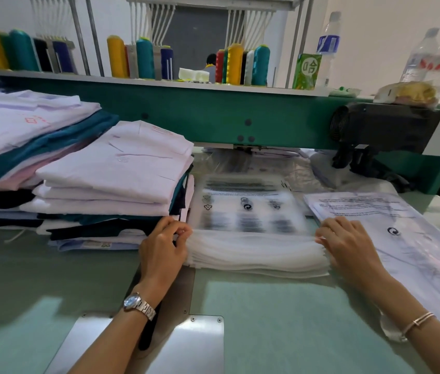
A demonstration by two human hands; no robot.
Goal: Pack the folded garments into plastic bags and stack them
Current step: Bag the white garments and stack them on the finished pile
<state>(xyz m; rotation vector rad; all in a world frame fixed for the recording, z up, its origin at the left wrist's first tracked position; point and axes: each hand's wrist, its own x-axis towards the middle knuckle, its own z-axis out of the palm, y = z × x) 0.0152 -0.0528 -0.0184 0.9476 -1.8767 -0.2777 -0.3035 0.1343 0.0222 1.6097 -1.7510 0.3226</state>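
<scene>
Head view, progress: By my reading you are at the start of a packing cycle. The bag you hold has no garment in it yet.
Folded garments (116,168): They stand in a tall pile just beyond your left fingers. A second pile (24,136) sits further out on that side.
Done so far: Printed bags (391,225) lie flat just beyond your right fingers. I cannot tell whether they already hold garments.
Left to do: Open the bag, slide a garment in, stack it, then repeat through both piles. Most of the work looks to be ahead.
Left hand (163,244): Your fingers (179,229) are curled in tight and pinch the near corner of the top bag (248,206).
Right hand (348,244): Your fingertips (321,236) are bent close together and pinch the opposite near corner.
Top bag: It is blurred and lifted off the stack of plastic bags (256,255).
Stack of plastic bags: It lies between your two sets of fingertips on the table (267,306).
</scene>
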